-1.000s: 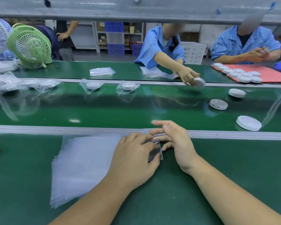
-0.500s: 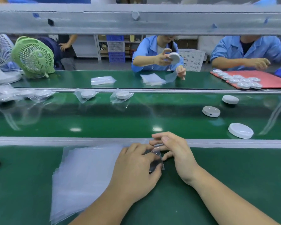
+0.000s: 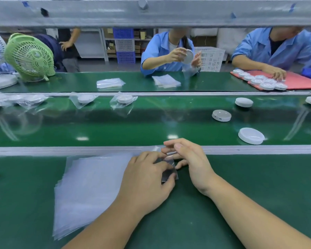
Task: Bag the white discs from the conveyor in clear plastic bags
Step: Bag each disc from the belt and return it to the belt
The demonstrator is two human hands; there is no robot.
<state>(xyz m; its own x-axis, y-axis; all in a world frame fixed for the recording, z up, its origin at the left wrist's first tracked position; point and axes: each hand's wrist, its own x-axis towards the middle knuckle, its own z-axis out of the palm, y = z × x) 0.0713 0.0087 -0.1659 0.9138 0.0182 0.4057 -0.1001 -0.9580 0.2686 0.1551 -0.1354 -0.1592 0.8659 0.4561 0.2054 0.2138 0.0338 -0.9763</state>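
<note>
Both hands work one corner of the top bag (image 3: 169,161) on the stack (image 3: 93,191) lying on the counter (image 3: 258,180). The left hand (image 3: 147,178) and the right hand (image 3: 188,159) each pinch that corner, probably to peel its mouth open. White discs (image 3: 251,135) wait unbagged on the conveyor (image 3: 133,126) beyond.

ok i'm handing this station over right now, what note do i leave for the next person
Left hand: rests on the stack of clear plastic bags, pinching the top bag at its right corner.
Right hand: pinches the same corner, apparently opening it.
Done: two bagged white discs lie on the green conveyor belt, along its far edge, left of centre.
Left: at least three bare white round discs wait on the belt to the right; none is in hand.
</note>
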